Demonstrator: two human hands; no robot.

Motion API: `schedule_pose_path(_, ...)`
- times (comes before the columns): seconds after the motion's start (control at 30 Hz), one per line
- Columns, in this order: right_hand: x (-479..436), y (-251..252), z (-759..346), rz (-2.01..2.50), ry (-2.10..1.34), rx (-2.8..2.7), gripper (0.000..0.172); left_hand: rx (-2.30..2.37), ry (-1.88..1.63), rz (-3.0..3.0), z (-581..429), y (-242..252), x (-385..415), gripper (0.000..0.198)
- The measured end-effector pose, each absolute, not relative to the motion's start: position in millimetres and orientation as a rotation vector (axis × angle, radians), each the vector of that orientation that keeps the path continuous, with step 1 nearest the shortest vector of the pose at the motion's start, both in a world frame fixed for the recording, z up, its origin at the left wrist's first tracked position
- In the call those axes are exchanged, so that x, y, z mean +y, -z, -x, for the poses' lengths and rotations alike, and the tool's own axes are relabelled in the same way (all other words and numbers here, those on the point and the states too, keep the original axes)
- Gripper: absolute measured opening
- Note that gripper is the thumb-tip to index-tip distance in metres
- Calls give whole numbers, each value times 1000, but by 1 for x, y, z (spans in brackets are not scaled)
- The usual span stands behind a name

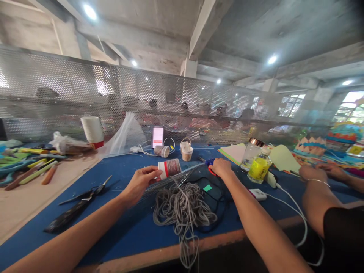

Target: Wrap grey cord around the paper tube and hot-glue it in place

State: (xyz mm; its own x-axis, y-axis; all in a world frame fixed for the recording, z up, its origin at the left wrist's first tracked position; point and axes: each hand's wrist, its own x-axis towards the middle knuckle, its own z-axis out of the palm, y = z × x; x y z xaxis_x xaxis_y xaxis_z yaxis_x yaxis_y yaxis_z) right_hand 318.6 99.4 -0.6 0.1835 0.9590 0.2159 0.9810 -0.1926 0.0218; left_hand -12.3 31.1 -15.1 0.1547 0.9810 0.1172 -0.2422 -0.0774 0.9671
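My left hand (pixel 143 181) grips a paper cup (pixel 162 170) by its white and red base. The cup lies sideways in the air, and its outer part is wound with grey cord. From it a strand runs down to a loose heap of grey cord (pixel 184 208), part of which hangs over the table's front edge. My right hand (pixel 222 167) is closed at the blue and red handles of scissors (pixel 209 163), low over the blue table; its fingertips are partly hidden. Between the hands lie thin clear strips (pixel 170 183).
Black-handled scissors (pixel 85 197) lie at left, near several tools (pixel 36 167) and stacked paper cups (pixel 92 131). Behind stand a phone (pixel 158 136) and small cord-wrapped buckets (pixel 187 151). At right are a yellow bottle (pixel 259 167), a glass jar (pixel 250 153) and another person's hands (pixel 314 173).
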Motion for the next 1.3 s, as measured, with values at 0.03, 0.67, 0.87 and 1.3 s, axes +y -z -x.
schedule_pose_path(0.03, 102, 3, -320, 2335, 256, -1913, 47, 866, -1259, -1173, 12, 15, 31, 11)
schedule_pose_path(0.67, 103, -11, -333, 1836, 34, -1382, 33, 823, -1288, -1114, 16, 17, 34, 13)
schedule_pose_path(0.87, 109, -16, -322, 1417, -455, -1254, 35, 812, -1287, -1117, 16, 16, 35, 13)
schedule_pose_path(1.3, 56, -24, -244, 820, -1220, -1269, 36, 863, -1311, -1126, 15, 16, 35, 16)
